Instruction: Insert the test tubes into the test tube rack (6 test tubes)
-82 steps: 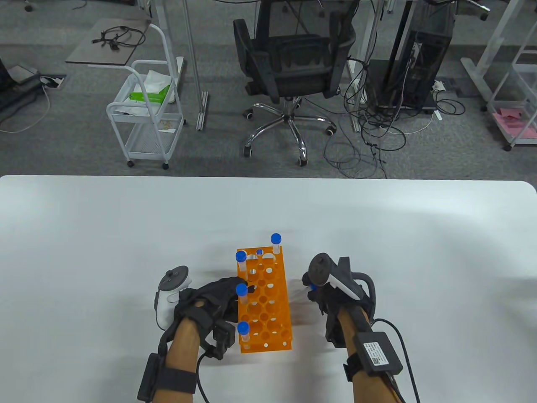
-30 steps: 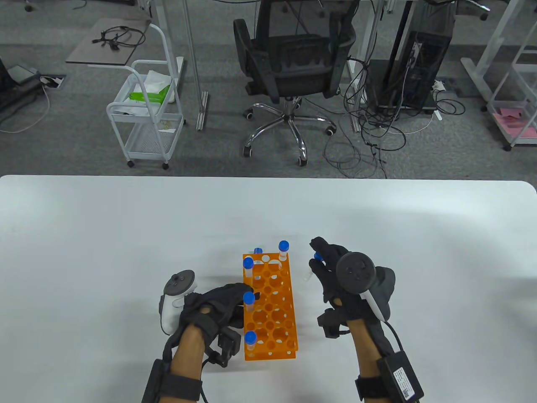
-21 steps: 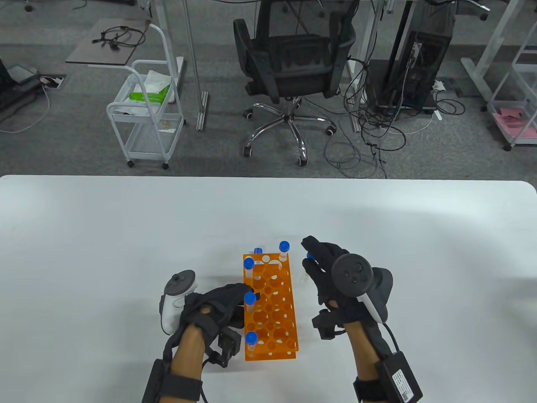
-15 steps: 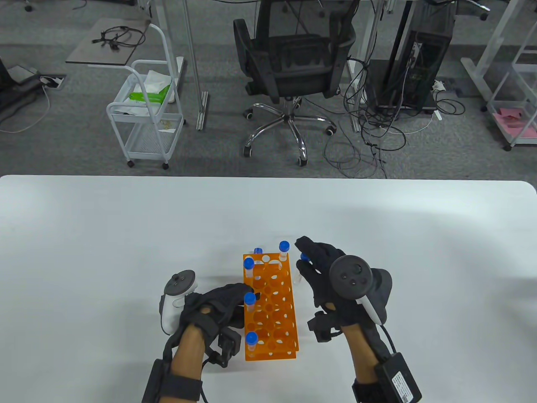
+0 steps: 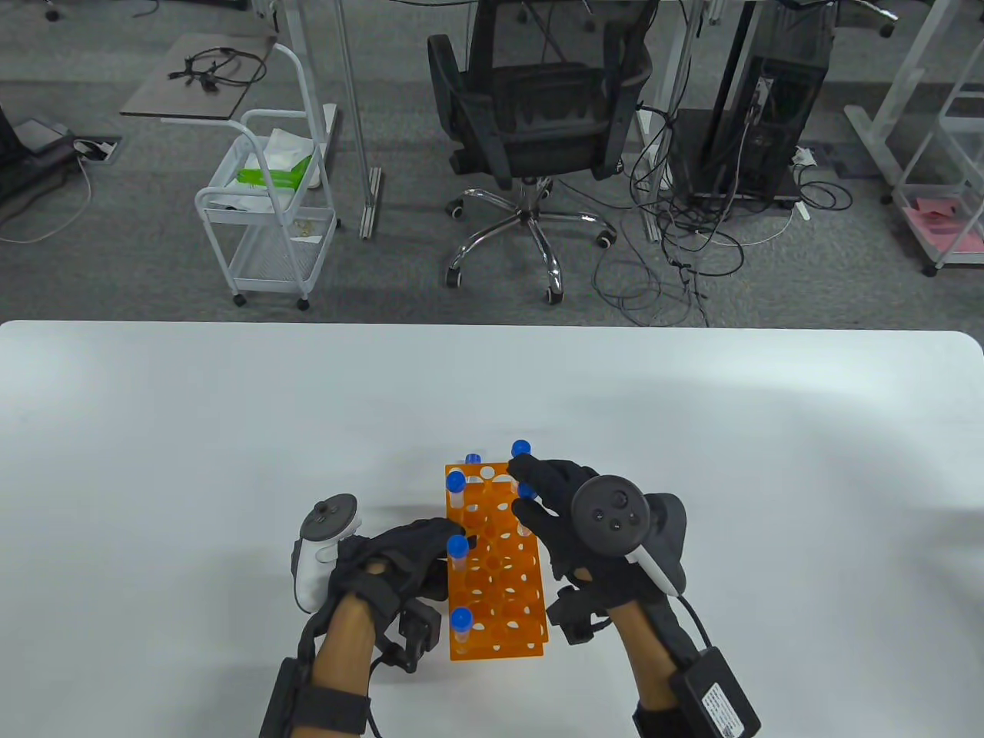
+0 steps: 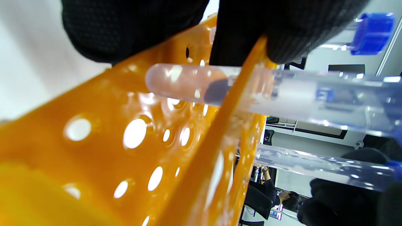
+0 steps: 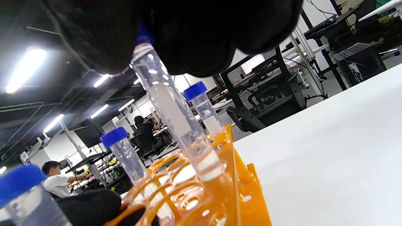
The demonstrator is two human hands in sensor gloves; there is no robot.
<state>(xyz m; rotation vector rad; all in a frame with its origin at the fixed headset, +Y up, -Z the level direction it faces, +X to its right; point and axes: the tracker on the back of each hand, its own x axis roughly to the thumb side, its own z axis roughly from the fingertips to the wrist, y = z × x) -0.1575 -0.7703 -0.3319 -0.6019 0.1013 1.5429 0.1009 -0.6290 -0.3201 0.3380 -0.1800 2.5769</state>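
Note:
An orange test tube rack (image 5: 496, 569) stands on the white table (image 5: 192, 430) with several blue-capped tubes in it, such as one at the far right corner (image 5: 521, 449) and one at the near left (image 5: 460, 619). My left hand (image 5: 400, 557) grips the rack's left side; its fingers (image 6: 132, 28) press on the orange wall (image 6: 103, 138). My right hand (image 5: 553, 507) holds a clear blue-capped tube (image 7: 174, 110) upright by its cap end, its bottom tip just over a hole near the rack's right edge (image 7: 201, 175). The cap (image 5: 526, 490) peeks between the fingers.
A black office chair (image 5: 538, 115), a white cart (image 5: 265, 223) and tangled cables (image 5: 669, 254) stand on the floor beyond the table's far edge. Bare white table surface lies on all sides of the rack.
My right hand has lifted the tube from the table right of the rack and moved it left, over the rack's far right holes. My left hand has stayed on the rack.

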